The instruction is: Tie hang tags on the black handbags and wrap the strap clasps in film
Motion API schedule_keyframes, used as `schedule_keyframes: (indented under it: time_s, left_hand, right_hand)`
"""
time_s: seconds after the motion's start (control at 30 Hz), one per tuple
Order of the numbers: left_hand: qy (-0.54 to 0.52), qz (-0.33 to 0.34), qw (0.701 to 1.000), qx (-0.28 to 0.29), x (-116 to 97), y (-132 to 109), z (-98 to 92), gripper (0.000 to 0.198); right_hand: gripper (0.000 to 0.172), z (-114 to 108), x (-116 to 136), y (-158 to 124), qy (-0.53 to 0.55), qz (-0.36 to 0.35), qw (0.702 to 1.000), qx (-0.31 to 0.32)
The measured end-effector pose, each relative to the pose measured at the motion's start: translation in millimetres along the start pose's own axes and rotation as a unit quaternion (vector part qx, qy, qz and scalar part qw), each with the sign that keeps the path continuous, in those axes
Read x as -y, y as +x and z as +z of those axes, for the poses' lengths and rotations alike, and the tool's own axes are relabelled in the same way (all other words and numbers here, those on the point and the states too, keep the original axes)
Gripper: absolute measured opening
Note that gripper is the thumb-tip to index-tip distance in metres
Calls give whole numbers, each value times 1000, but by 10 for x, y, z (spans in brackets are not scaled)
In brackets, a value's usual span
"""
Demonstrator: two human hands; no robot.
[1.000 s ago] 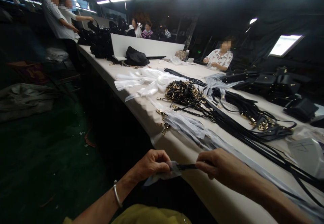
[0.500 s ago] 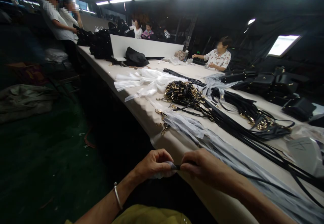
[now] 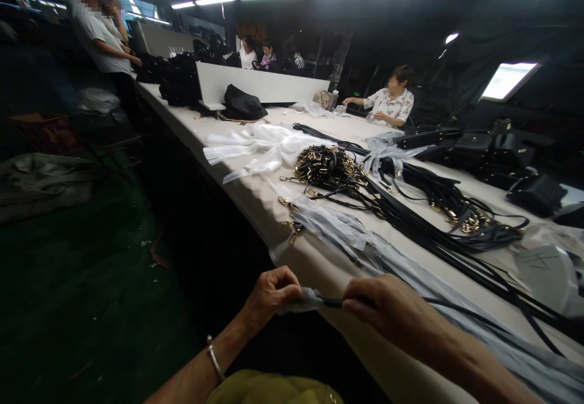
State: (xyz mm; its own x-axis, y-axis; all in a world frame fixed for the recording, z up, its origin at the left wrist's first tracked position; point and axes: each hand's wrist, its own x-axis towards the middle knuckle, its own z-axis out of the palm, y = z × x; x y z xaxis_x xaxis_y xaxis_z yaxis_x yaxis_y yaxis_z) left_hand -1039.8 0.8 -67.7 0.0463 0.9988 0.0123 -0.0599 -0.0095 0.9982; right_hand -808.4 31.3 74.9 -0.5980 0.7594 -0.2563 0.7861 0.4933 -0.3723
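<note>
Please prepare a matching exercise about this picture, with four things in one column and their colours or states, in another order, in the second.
Column 1
1. Left hand
2. Right hand
3. Bracelet
4. Floor

Column 2
A. Grips a black strap
B. Green
C. Pinches translucent plastic
D. Silver-coloured

Right pairs: 1-C, 2-A, 3-D, 4-B

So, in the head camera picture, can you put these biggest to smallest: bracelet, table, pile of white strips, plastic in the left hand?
Table
Pile of white strips
Plastic in the left hand, counting what shows
Bracelet
</note>
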Motion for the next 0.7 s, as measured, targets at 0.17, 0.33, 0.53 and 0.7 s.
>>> schedule_keyframes:
  time_s: [0.17, 0.33, 0.53, 0.7]
  left_hand:
    - [-152, -106, 979, 80, 21, 1, 168, 51]
    - [-129, -130, 971, 153, -125, -102, 319, 49]
    - [68, -7, 994, 84, -231, -149, 291, 22]
    - [122, 49, 991, 36, -194, -74, 225, 19]
  right_hand:
    - [28, 136, 6, -77, -146, -87, 981, -91]
    - [24, 238, 106, -4, -149, -56, 985, -71]
    - [22, 106, 15, -6, 34, -23, 999, -11]
    - [25, -60, -168, -129, 102, 4, 994, 39]
